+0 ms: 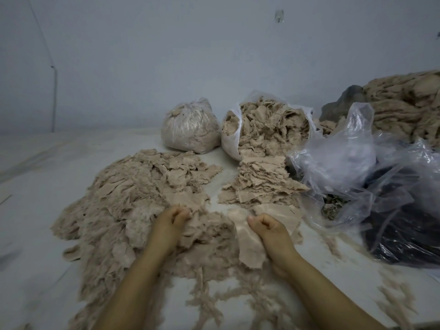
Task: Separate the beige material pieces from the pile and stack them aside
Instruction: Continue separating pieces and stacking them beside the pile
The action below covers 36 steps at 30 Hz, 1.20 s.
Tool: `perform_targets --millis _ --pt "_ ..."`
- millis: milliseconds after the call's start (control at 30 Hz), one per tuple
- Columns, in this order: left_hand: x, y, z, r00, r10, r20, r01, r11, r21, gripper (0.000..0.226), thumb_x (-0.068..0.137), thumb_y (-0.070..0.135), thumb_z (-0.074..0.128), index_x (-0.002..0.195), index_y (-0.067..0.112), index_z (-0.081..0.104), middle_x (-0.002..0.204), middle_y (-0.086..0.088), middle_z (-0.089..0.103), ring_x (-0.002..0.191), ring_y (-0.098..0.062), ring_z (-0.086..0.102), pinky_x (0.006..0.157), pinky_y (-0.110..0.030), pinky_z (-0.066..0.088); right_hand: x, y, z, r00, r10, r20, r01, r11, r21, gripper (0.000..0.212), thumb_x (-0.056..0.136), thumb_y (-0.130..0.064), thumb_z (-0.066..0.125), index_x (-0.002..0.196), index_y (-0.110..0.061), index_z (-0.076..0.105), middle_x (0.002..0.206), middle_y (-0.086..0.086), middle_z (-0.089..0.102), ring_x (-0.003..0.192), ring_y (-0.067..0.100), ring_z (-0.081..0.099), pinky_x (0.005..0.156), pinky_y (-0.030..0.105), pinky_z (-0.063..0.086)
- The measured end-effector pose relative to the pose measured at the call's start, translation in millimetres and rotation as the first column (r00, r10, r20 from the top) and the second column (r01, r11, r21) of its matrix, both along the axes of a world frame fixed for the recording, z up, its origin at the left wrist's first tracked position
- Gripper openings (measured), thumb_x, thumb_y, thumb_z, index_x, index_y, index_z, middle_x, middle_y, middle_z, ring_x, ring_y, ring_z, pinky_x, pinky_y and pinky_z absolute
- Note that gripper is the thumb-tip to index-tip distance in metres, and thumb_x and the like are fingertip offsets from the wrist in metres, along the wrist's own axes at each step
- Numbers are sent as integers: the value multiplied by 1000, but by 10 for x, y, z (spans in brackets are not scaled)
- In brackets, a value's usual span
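Two hands down at the near edge of the big loose pile [133, 210] of beige material pieces. My left hand [172, 221] has its fingers curled into the pile's near right edge, gripping a clump of scraps. My right hand [266, 228] is fisted, fingers curled on the flat beige piece [247, 244] lying under it; can't tell how much of the piece it actually holds. Sorted stack [259, 184] of flatter pieces sits just beyond my right hand, touching the mouth of the open bag [232, 139] full of the same scraps. Tied bag [190, 126] stands left of it. Crumpled clear plastic bags [371, 167] to the right, over dark stuff. Loose fibre strands [214, 306] between my forearms on the white sheet [35, 198].
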State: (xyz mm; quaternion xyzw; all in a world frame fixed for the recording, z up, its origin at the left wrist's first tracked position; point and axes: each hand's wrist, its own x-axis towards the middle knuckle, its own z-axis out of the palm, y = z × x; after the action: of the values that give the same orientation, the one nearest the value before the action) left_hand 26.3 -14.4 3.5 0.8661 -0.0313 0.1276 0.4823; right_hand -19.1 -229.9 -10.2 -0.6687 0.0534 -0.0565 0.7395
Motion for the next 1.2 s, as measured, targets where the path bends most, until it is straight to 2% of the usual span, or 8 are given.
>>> perform_targets --millis 167,367,533,700,833,933,1067,1200 --pt "-168 -387 71 925 -303 -229 291 953 -82 44 82 63 51 66 22 51 60 3 45 55 -12 42 51 -24 33 -8 115 41 999 47 12 -48 991 124 19 93 -17 60 77 -7 59 65 8 59 59 17 56 55 27 48" --pt "-225 -528 86 937 -284 -206 203 917 -343 32 95 18 54 63 14 56 58 -1 51 60 -18 49 61 -35 42 -40 144 66 991 100 86 -94 993 -65 27 88 -1 61 67 -10 45 67 5 47 65 16 47 66 27 46" --pt "-212 -501 195 951 -258 -170 280 952 124 31 99 23 44 70 15 54 66 2 52 61 -11 45 60 -27 35 -47 185 57 986 151 65 -155 986 60 14 87 -10 67 91 -7 54 60 0 55 55 8 55 54 18 47" --pt "-216 -465 264 926 -314 -210 346 928 140 31 100 23 41 75 10 54 72 -5 52 66 -16 45 65 -33 38 -42 187 49 972 206 114 -200 978 -61 15 87 -16 68 75 -9 64 61 -8 57 57 3 52 55 14 42" --pt "-197 -401 289 981 -178 -80 195 884 424 34 98 29 45 67 16 49 75 0 51 71 -15 46 62 -26 32 2 151 48 988 90 125 -81 994 -78 25 91 -16 63 70 -14 50 55 -4 45 52 10 39 49 19 35" --pt "-275 -467 254 985 -10 170 -102 764 637 28 97 33 46 94 20 71 121 0 53 108 -21 39 87 -29 33 -5 219 30 989 31 142 -16 994 -109 23 92 -25 62 76 -14 50 59 7 48 53 18 42 49 26 33" --pt "-337 -589 201 884 5 468 -209 899 386 19 93 14 55 75 18 61 98 -5 64 93 -27 50 79 -33 42 -24 284 -17 983 -17 185 60 971 -232 26 94 -33 57 78 -13 55 69 3 57 60 12 50 57 26 38" --pt "-207 -558 65 968 74 238 -106 986 125 28 101 13 37 74 23 36 57 5 42 50 -9 39 46 -18 31 -63 237 -95 969 -76 234 143 948 -284 34 95 -30 54 64 -20 46 56 -14 44 53 -2 40 52 16 33"
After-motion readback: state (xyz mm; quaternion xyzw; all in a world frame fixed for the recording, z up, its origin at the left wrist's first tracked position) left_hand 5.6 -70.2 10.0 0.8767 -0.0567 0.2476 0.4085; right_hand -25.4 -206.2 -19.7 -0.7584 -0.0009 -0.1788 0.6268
